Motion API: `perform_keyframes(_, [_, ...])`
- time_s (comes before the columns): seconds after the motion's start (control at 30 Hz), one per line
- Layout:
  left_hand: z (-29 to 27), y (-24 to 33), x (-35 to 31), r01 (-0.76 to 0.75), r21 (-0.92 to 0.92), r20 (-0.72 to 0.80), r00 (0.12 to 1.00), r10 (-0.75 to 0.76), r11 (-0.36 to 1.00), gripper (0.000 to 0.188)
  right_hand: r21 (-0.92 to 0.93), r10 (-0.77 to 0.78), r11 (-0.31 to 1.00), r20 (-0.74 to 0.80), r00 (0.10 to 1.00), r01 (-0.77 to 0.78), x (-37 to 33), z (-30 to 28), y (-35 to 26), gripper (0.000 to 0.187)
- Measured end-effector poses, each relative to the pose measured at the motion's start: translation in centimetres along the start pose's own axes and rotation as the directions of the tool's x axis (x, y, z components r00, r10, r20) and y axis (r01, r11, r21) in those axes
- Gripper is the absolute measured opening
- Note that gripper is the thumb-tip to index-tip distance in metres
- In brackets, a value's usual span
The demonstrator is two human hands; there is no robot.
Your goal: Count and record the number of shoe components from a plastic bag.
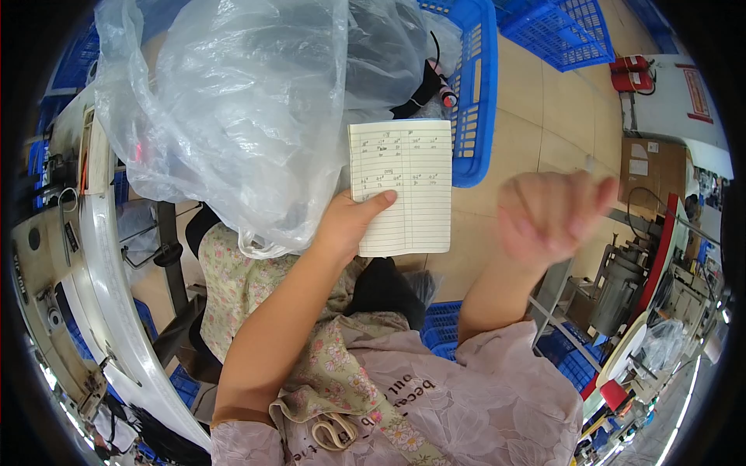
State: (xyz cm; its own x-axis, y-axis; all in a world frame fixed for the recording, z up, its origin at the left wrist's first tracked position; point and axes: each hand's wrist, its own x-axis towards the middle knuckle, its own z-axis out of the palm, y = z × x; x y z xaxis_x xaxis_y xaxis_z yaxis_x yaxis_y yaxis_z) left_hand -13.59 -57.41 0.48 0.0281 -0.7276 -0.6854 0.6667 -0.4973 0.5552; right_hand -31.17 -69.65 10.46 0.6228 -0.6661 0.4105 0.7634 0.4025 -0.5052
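My left hand (pixel 346 221) grips an open lined notebook (pixel 420 213) by its lower left edge, thumb lying on the page. Handwritten rows fill the upper half of the paper. My right hand (pixel 548 213) is raised to the right of the notebook, apart from it and blurred by motion. Its fingers look curled in; a faint pale tip shows above them, too smeared to name. A large clear plastic bag (pixel 249 93) bulges up beside the notebook, partly inside a blue basket (pixel 475 101).
A pink-and-black item (pixel 443 85) lies in the basket. Another blue basket (pixel 563 35) stands on the tiled floor beyond. A white-edged machine table (pixel 128 311) runs along the left. At right are a cardboard box (pixel 653 167), red extinguishers (pixel 631 74) and a grey motor (pixel 620 291).
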Motion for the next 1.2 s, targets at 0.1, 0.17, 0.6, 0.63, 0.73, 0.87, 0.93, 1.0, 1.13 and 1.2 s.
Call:
perform_keyframes(0.1, [0.2, 0.1, -0.3, 0.004, 0.037, -0.011, 1.0, -0.004, 0.999, 0.037, 0.198, -0.117, 0.979, 0.358, 0.926, 0.047, 2.6, 2.8, -2.8, 0.05])
perform_keyframes(0.17, [0.4, 0.1, -0.4, 0.017, 0.071, -0.028, 0.999, -0.015, 0.997, 0.037, 0.299, -0.108, 0.954, 0.363, 0.926, -0.006, 3.5, 5.8, -5.1, 0.044])
perform_keyframes(0.6, [0.6, 0.2, -0.8, -0.012, 0.009, 0.059, 0.998, 0.012, 1.0, 0.038, 0.345, -0.071, 0.936, 0.38, 0.922, -0.07, 4.0, 10.1, -7.3, 0.036])
perform_keyframes(0.63, [0.6, 0.2, -0.8, -0.014, 0.009, 0.059, 0.998, 0.013, 1.0, 0.038, 0.347, -0.081, 0.936, 0.384, 0.92, -0.062, 3.9, 10.0, -7.2, 0.036])
perform_keyframes(0.73, [0.6, 0.1, -0.7, -0.015, 0.014, 0.058, 0.998, 0.014, 1.0, 0.039, 0.34, -0.101, 0.939, 0.393, 0.914, -0.043, 3.8, 9.8, -6.8, 0.036])
perform_keyframes(0.87, [0.6, 0.1, -0.6, -0.018, 0.026, 0.058, 0.998, 0.017, 0.999, 0.039, 0.346, -0.121, 0.938, 0.401, 0.908, -0.028, 3.7, 9.7, -6.7, 0.036])
perform_keyframes(0.93, [0.6, 0.1, -0.6, -0.014, 0.02, 0.063, 0.998, 0.013, 1.0, 0.039, 0.345, -0.124, 0.938, 0.401, 0.908, -0.024, 3.7, 9.6, -6.6, 0.036])
perform_keyframes(1.0, [0.6, 0.1, -0.7, -0.012, 0.02, 0.061, 0.998, 0.011, 1.0, 0.039, 0.345, -0.127, 0.938, 0.4, 0.908, -0.021, 3.6, 9.7, -6.6, 0.036])
perform_keyframes(1.13, [0.5, 0.2, -0.6, -0.015, 0.019, 0.069, 0.997, 0.014, 1.0, 0.04, 0.351, -0.137, 0.936, 0.398, 0.907, -0.013, 3.5, 9.8, -6.7, 0.036])
perform_keyframes(1.2, [0.5, 0.2, -0.6, -0.008, 0.017, 0.072, 0.997, 0.007, 1.0, 0.04, 0.347, -0.133, 0.938, 0.392, 0.91, -0.013, 3.4, 9.9, -6.8, 0.036])
